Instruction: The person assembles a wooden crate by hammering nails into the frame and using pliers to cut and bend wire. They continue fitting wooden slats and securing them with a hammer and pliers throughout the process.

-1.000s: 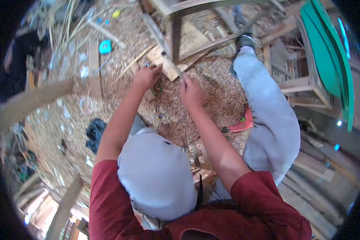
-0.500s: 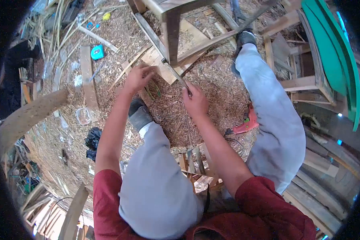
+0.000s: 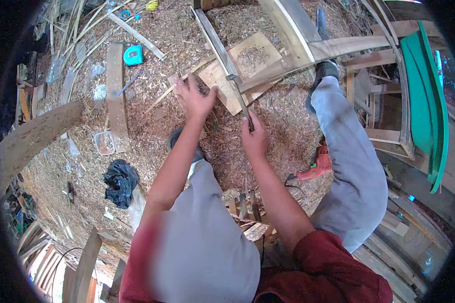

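My right hand [image 3: 255, 137] is closed round the handle of a slim hammer [image 3: 241, 101]. The hammer's small head lies against the end of a narrow wooden piece [image 3: 215, 40] of a wooden frame [image 3: 328, 48]. To the left, my left hand [image 3: 194, 100] is open with its fingers spread, holding nothing. It hovers near the corner of a flat wooden board [image 3: 253, 53] on the ground, beneath the frame. Whether its fingertips touch a thin strip there, I cannot tell.
Wood shavings cover the ground. A turquoise tape measure [image 3: 133, 55] lies by a plank [image 3: 116, 96] on the left. A red power drill [image 3: 318, 162] rests beside my right leg. Black plastic [image 3: 121, 183] lies left. A green curved panel [image 3: 425, 96] stands at right.
The wooden frame has shifted and tilted; its near leg no longer stands in front of me. My left hand has moved right and spread its fingers. The hammer appears slightly farther right.
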### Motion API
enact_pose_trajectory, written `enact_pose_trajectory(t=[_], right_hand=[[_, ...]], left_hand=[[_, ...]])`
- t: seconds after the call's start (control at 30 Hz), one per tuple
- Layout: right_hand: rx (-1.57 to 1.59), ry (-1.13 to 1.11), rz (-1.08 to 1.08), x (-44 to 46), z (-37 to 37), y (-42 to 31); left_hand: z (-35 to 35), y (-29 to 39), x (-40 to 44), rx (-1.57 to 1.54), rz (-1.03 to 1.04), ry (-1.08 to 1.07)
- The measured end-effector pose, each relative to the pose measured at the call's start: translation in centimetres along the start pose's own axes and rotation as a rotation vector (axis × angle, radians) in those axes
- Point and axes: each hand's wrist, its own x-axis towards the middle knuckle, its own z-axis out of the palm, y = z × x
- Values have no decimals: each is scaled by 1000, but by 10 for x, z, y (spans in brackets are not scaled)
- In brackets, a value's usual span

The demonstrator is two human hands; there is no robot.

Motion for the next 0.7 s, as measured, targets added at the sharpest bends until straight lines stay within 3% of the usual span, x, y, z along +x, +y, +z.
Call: enact_pose_trajectory(t=[0.43, 0.7], right_hand=[[16, -68, 124, 1, -2, -16], [-72, -88, 92, -5, -3, -19]], left_hand=[[15, -6, 0, 76, 1, -63], [14, -6, -2, 83, 21, -67]])
